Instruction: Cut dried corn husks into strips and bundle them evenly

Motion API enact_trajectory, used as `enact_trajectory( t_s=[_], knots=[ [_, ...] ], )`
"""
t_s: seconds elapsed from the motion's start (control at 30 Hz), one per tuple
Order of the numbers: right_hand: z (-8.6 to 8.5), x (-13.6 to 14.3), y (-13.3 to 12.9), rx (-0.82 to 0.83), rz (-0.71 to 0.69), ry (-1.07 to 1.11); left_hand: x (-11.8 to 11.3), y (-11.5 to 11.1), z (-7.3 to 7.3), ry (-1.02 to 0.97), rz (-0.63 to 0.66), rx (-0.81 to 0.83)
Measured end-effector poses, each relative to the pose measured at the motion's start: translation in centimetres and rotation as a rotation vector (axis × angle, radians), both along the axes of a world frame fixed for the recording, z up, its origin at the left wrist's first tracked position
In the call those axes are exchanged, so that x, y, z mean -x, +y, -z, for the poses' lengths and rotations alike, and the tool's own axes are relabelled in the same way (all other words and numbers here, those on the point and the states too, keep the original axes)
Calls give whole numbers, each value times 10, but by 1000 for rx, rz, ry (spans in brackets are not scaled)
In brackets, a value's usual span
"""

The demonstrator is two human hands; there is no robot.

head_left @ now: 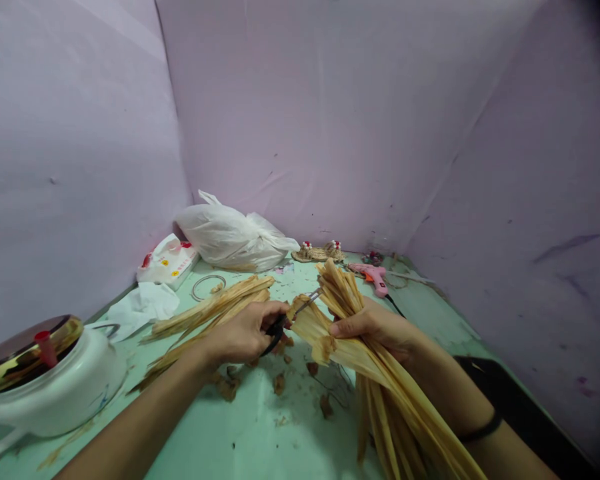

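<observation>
My left hand (247,330) is closed around the dark handles of a pair of scissors (307,303), whose blades reach right to a dried husk's ragged end. My right hand (380,327) grips a thick bundle of dried corn husks (405,407), thumb on top. The bundle's ends stick up past the fingers, and its long tails hang down toward me. One wide husk with a brown, crumpled tip lies across the thumb side. Left of the hands, more dried husks (210,307) lie on the green tabletop (265,440). Brown husk scraps (279,383) are scattered below the scissors.
A white pot (65,387) stands at the near left. Behind it are crumpled tissue (145,307), a tissue pack (170,260) and a tied white plastic bag (235,237). A wire ring (209,279), small woven pieces (320,253) and a pink glue gun (373,275) lie farther back.
</observation>
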State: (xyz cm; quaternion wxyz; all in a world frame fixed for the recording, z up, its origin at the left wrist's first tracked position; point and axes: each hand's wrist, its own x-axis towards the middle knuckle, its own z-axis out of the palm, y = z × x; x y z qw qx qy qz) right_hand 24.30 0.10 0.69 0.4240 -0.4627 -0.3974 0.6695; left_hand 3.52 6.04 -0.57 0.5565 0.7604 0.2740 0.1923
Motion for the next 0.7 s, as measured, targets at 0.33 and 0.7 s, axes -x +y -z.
enact_trajectory(
  t_s=[0.33, 0.7],
  knots=[
    [-9, -4, -2, -86, 91, -99, 8, 11, 2, -116, -189, 224],
    [-50, -3, -28, -151, 304, -116, 38, 30, -29, 157, -588, -317]
  ],
)
